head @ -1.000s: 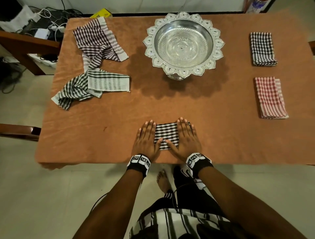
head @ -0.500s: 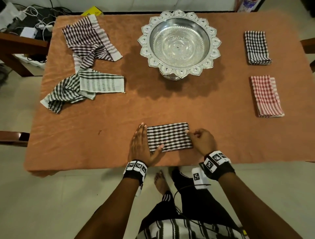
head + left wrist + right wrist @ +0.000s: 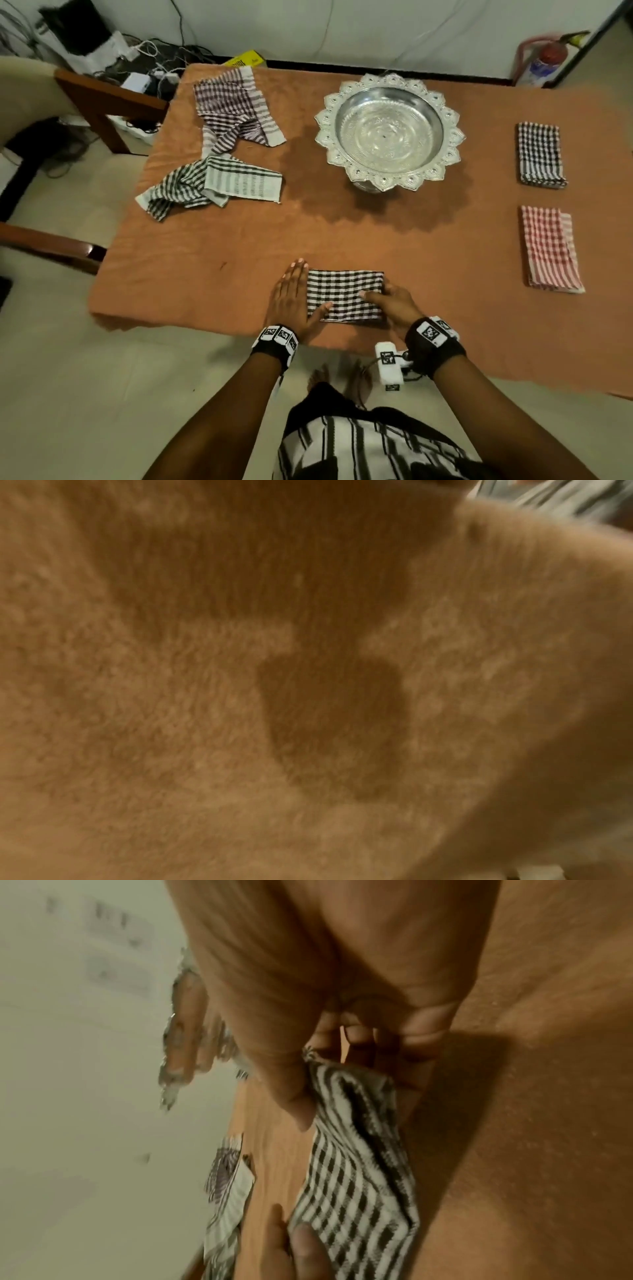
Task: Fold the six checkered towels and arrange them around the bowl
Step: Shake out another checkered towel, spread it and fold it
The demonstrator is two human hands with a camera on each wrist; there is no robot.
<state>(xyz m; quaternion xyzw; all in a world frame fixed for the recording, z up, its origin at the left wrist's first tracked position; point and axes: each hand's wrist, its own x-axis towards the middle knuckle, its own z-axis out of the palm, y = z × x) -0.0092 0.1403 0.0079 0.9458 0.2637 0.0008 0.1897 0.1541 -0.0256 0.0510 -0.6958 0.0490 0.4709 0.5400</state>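
A folded black-and-white checkered towel lies near the table's front edge. My left hand lies flat at its left end, thumb on the cloth. My right hand pinches the towel's right end, thumb on top and fingers curled under. The silver bowl stands at the back middle. A folded black checkered towel and a folded red one lie at the right. Two unfolded towels, a purple-striped and a dark green-striped, lie crumpled at the back left.
The table wears an orange-brown cloth. A wooden chair stands off its left side, with cables on the floor behind. A fire extinguisher stands by the wall at the far right. The left wrist view shows only blurred cloth.
Both hands pressed flat on the small towel a second ago. The towel now lies wider, and my right hand has moved to its right end and pinched it.
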